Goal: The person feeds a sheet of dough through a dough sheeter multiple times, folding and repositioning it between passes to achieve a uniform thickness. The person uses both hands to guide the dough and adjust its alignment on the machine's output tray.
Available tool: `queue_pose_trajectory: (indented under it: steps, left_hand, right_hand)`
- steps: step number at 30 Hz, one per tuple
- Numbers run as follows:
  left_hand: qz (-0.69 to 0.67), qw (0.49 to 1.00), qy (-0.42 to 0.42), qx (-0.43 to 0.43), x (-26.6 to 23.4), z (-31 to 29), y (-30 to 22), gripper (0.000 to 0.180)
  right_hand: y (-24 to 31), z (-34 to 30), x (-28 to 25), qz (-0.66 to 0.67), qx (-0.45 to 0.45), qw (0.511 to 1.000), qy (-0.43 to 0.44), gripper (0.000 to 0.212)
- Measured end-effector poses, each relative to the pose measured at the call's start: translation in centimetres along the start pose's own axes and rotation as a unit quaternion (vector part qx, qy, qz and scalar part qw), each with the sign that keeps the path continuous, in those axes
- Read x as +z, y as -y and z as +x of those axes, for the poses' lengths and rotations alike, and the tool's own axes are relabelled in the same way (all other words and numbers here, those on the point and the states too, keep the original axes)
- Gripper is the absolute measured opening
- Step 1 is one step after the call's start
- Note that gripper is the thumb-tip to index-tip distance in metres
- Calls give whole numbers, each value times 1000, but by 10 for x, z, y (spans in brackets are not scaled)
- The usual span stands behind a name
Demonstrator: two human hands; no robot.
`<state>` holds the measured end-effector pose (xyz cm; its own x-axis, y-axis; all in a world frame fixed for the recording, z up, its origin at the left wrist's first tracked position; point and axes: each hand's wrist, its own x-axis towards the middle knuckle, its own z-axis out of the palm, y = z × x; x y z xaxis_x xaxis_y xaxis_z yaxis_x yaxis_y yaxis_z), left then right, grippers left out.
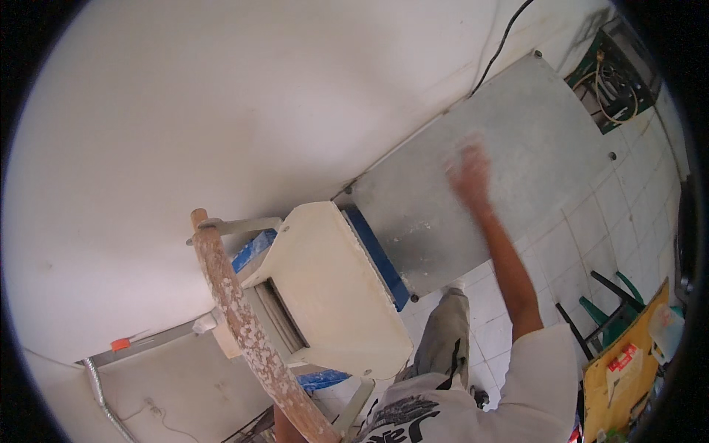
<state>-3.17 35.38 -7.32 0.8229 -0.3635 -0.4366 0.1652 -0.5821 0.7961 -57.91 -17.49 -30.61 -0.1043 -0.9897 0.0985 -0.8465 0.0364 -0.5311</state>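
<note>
Pole (249,321), right hand (470,173) within tabletop (546,111) edges

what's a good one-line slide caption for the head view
A blurred right hand over a grey tabletop, with a cream machine and a patchy wooden pole to its left.

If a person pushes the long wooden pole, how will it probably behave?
The wooden pole is probably stiff, since it looks thick and straight. Its round shape suggests it could turn if free. The metal bracket near its upper end may limit sideways movement.
</note>
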Motion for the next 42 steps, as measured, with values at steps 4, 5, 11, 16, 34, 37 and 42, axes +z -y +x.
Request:
queue_pose_trajectory:
  steps: [4, 5, 11, 16, 34, 37, 42]
  left_hand:
    - [0, 1000, 10, 7, 6, 8, -7, 56]
    - [1, 1000, 9, 5, 6, 7, -7, 56]
    - [13, 1000, 5, -4, -3, 4, -4, 59]
    - [15, 1000, 26, 8, 10, 20, -13, 62]
    - [75, 987, 135, 34, -40, 52, -6, 71]
    - [114, 974, 189, 41, -58, 72, 3, 72]
    - [187, 927, 313, 87, -83, 121, 40, 75]
  right_hand:
    - [-71, 114, -53, -93, 150, 982, -68, 80]
    - [-63, 125, -51, -105, 129, 985, -52, 81]
    - [58, 58, 18, -68, -106, 989, -78, 80]
    - [191, -138, 49, 235, -251, 920, 191, 63]
    - [184, -238, -1, 127, -119, 971, 164, 67]
    - [212, -281, 24, 221, -157, 945, 185, 65]
    - [181, -293, 17, 184, -27, 970, 156, 63]
